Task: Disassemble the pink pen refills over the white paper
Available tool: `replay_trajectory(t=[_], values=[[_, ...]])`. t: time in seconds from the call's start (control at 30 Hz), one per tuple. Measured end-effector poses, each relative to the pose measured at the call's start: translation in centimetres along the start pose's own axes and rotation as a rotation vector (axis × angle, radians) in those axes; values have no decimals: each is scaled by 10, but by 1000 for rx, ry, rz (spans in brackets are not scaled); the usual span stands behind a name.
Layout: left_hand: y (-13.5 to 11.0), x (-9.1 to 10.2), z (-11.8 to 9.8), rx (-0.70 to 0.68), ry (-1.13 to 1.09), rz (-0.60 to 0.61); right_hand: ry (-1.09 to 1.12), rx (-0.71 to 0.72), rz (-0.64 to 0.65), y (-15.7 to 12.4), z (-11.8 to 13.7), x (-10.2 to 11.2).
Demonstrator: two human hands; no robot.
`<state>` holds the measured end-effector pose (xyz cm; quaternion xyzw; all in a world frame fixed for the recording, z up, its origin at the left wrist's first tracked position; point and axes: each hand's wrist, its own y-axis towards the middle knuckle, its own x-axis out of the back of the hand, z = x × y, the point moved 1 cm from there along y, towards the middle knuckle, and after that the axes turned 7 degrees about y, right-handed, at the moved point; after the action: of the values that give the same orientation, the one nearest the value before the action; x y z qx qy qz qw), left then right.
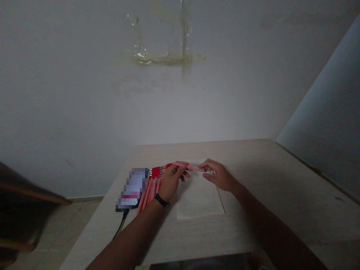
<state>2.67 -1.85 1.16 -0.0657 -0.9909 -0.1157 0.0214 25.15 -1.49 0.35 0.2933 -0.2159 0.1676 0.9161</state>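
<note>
A pink pen [191, 167] lies side to side, long axis level, between the left hand [172, 182] and right hand [218, 175], their fingers [182, 173] pinched narrow on either end, the left hand nearer its red-tipped end. At six o'clock, a paper sheet [198, 200] rests on the tabletop [281, 187]; at nine o'clock, a fan of matching pens [150, 191] lies beside a blurred phone [132, 188].

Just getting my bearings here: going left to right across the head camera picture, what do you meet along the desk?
Phone → row of pink pens → left hand → single pink pen → right hand
</note>
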Motion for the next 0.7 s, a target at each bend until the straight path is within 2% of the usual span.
replay_trajectory(t=[0.3, 0.7], values=[[0, 2, 0, 32, -25, -15, -19, 43, 31, 1, 4, 6], [0, 1, 0, 45, 0, -14, -40, 74, 31, 2, -4, 3]])
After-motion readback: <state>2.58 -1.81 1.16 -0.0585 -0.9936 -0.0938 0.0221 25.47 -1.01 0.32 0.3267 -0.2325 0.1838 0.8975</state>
